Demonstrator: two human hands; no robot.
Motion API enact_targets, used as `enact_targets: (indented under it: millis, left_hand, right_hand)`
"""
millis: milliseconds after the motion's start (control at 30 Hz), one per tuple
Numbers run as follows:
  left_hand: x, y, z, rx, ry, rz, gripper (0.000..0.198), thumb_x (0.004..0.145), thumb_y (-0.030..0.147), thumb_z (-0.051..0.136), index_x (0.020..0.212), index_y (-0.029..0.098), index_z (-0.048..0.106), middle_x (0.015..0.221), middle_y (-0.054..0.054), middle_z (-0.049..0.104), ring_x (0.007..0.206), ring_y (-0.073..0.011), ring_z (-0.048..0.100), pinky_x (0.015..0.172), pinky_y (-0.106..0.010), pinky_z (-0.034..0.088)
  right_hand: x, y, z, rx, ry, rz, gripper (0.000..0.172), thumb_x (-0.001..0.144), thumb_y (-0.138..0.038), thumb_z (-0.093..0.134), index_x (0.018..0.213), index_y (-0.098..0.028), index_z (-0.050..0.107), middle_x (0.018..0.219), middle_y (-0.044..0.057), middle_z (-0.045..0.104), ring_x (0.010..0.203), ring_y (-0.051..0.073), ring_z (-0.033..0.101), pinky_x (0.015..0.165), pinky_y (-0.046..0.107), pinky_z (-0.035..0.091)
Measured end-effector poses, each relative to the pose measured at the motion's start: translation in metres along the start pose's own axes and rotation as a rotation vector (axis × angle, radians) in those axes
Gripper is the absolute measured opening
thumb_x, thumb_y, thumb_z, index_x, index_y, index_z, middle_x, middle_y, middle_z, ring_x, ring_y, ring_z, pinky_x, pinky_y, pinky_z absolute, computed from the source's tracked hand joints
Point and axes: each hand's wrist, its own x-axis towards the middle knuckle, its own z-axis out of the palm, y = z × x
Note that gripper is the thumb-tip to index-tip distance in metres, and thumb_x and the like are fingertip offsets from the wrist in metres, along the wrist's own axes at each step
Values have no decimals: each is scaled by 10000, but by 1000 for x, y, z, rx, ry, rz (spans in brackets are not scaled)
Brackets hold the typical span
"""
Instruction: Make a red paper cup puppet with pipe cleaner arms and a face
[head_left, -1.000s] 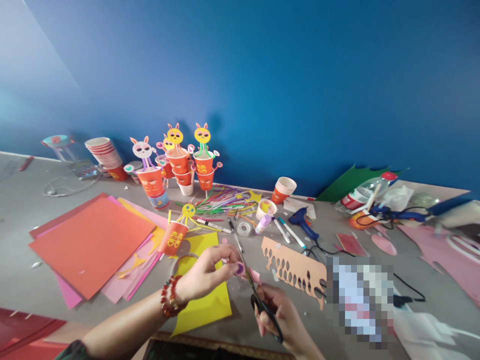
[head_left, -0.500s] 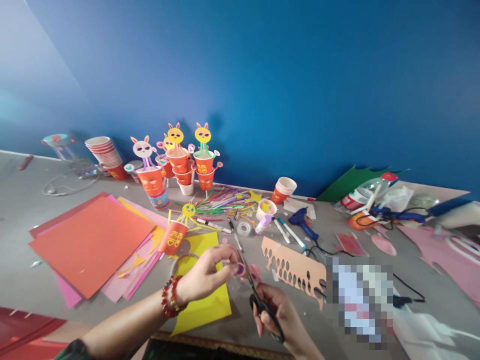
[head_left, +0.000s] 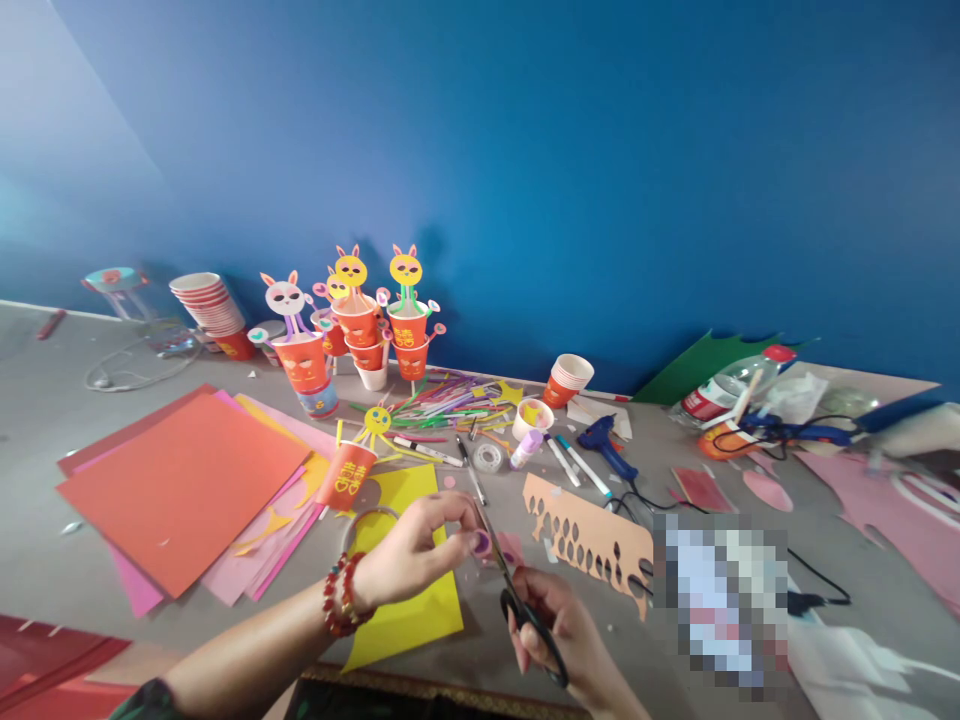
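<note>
A small pink paper piece with a purple mark (head_left: 481,542) is pinched between the thumb and fingers of my left hand (head_left: 426,548), which wears a red bead bracelet at the wrist. My right hand (head_left: 553,630) is closed around the black handles of a pair of scissors (head_left: 504,566). The blades point up and away, right at the paper piece. Whether they are cutting into it I cannot tell. Behind the blades shows another bit of pink paper (head_left: 514,548). Under my left hand lies a yellow sheet (head_left: 420,625) with a curved cutout.
Coloured paper sheets (head_left: 187,480) lie at left, beside a red cup with a yellow face (head_left: 347,474). Decorated cups (head_left: 300,362) stand behind. Pipe cleaners (head_left: 457,402), a tape roll (head_left: 489,457), a blue glue gun (head_left: 607,447) and an orange cutout strip (head_left: 589,540) lie around.
Hardly anything differs. The scissors and the pink piece have shifted very slightly at the fingertips; both hands keep their grips.
</note>
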Motion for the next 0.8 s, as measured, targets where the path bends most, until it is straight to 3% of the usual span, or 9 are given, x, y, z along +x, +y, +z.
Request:
enact_targets:
  millis: [800]
  left_hand:
    - [1,0,-3,38,1,-12,243,955,322,567,770,176,625,830,-43,671,823,-180,615,793,-270,454]
  right_hand:
    - [0,2,1,1,49,73,650,581,-795,743,668,-212,470,559,-51,503,430,78,458,462,221,465]
